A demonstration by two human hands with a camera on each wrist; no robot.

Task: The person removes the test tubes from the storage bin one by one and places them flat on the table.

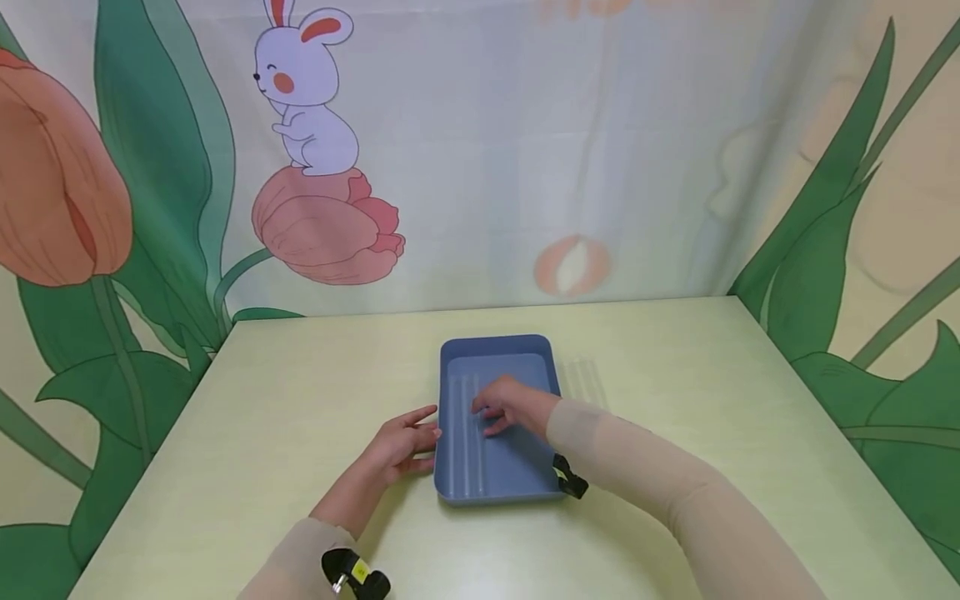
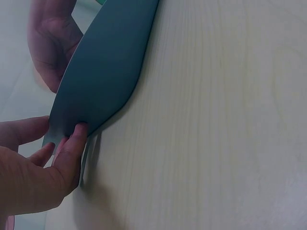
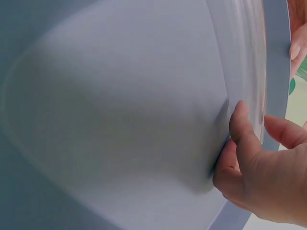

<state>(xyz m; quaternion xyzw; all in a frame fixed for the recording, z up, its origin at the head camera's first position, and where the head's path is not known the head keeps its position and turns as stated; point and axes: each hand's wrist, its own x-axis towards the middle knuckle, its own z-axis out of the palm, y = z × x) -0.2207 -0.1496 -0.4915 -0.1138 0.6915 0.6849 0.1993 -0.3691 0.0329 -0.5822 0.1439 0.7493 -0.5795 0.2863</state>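
Note:
A blue rectangular tray [image 1: 525,467] stands on the table with several clear tubes [image 1: 467,475] lying lengthwise along its left side. My right hand [image 1: 506,406] reaches into the tray from the right. Its fingers and thumb [image 3: 225,177] pinch the rightmost tube near one end, as the right wrist view shows. My left hand [image 1: 408,442] rests against the tray's left wall with fairly straight fingers. In the left wrist view, fingertips [image 2: 80,128] touch the outer wall close to a corner.
More clear tubes [image 1: 585,379] lie on the pale table [image 1: 337,358] just right of the tray, partly covered by my right forearm. A printed curtain [image 1: 465,167] with a rabbit and tulips hangs behind the table.

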